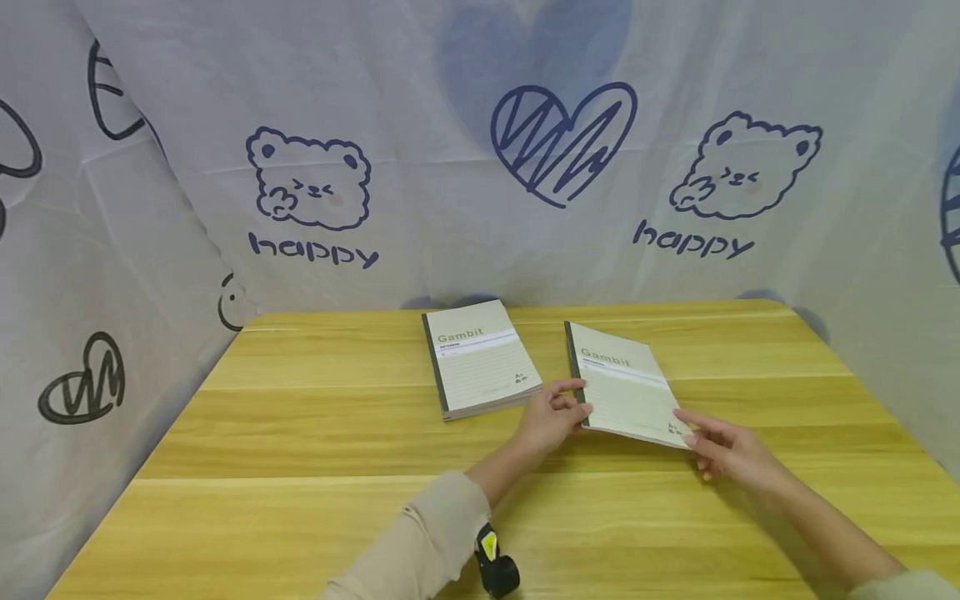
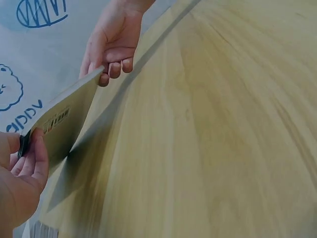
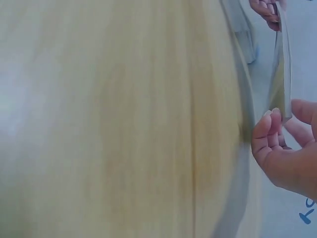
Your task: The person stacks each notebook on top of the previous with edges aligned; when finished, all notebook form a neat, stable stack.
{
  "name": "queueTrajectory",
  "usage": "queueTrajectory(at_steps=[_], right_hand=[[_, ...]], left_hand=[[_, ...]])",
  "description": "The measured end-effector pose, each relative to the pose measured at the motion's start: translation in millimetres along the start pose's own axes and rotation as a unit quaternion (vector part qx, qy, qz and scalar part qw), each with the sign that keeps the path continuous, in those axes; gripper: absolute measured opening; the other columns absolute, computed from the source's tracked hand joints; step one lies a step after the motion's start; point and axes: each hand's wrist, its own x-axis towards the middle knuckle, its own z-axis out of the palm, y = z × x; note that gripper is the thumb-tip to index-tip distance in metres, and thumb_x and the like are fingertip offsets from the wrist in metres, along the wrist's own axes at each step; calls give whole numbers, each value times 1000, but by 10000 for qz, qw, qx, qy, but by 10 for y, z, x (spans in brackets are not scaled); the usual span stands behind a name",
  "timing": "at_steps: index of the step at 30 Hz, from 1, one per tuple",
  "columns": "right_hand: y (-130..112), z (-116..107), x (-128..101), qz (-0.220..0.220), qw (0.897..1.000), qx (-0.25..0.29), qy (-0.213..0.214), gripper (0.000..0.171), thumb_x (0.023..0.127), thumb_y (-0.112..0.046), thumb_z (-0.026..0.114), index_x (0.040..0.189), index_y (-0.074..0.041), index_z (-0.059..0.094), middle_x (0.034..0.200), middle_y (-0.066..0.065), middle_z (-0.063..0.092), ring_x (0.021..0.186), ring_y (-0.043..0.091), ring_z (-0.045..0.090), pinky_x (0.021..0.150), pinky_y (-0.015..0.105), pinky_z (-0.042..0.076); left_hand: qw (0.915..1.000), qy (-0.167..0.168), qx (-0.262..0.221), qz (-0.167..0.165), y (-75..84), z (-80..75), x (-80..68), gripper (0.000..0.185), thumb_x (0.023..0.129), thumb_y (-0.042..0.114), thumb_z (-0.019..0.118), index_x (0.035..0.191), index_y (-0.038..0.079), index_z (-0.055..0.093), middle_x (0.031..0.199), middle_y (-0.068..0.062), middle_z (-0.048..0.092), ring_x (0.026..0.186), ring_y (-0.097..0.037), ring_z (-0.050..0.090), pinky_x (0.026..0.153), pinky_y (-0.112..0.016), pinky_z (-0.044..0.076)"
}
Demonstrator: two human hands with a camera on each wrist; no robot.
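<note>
A cream notebook (image 1: 622, 383) with a dark spine and "Gambit" on its cover is held between both hands, tilted with its near edge lifted off the table. My left hand (image 1: 551, 417) pinches its spine side near the lower left corner. At the lower right corner my right hand (image 1: 731, 450) pinches the edge, thumb on top and fingers below. The left wrist view shows the notebook's brown back (image 2: 67, 119) with a barcode. In the right wrist view the notebook (image 3: 283, 74) appears edge-on. Left of it lies a like-looking notebook stack (image 1: 480, 358), flat on the table.
The wooden table (image 1: 300, 517) spreads under both arms. White cloth (image 1: 420, 192) with printed bears and hearts hangs behind its far edge and along the sides. A small black device (image 1: 497, 562) is strapped at my left wrist.
</note>
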Motion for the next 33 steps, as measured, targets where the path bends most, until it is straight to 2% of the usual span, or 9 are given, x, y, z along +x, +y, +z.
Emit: queueTrajectory(at_steps=[7, 16, 20, 25, 33], right_hand=[[-99, 28, -1, 129, 9992, 374, -19, 56, 94, -28, 54, 141, -4, 36, 89, -4, 46, 70, 6, 47, 64, 25, 51], [-252, 117, 75, -56, 9986, 474, -242, 58, 94, -25, 54, 142, 0, 32, 95, 0, 41, 73, 7, 45, 66, 25, 50], [-341, 164, 116, -181, 9983, 475, -271, 59, 94, -25, 54, 143, -2, 31, 97, 3, 39, 74, 8, 44, 67, 27, 50], [-479, 238, 198, -306, 9982, 448, -256, 58, 93, -25, 55, 143, -2, 34, 96, 5, 40, 71, 9, 43, 63, 28, 47], [-636, 366, 373, -420, 9978, 459, -249, 55, 93, -23, 56, 141, -4, 37, 100, 5, 40, 71, 8, 44, 67, 28, 49]], left_hand=[[9996, -86, 151, 209, 42, -137, -46, 39, 87, 5, 62, 126, 4, 55, 70, 4, 56, 60, -10, 53, 69, -32, 53], [9995, -150, 91, 255, 87, -348, -147, 40, 88, 2, 59, 127, 1, 53, 65, 6, 50, 60, -5, 49, 71, -29, 52], [9990, -150, 186, 377, 116, -458, -178, 42, 88, 1, 59, 129, 0, 52, 67, 4, 52, 61, -5, 50, 71, -30, 52], [9976, 13, 423, 540, 160, -594, -199, 43, 87, 2, 59, 130, 1, 52, 75, -1, 61, 62, -5, 54, 70, -33, 53], [9971, 356, 459, 490, 160, -794, -219, 43, 87, 1, 59, 129, 2, 53, 74, 3, 59, 62, -4, 55, 73, -35, 55]])
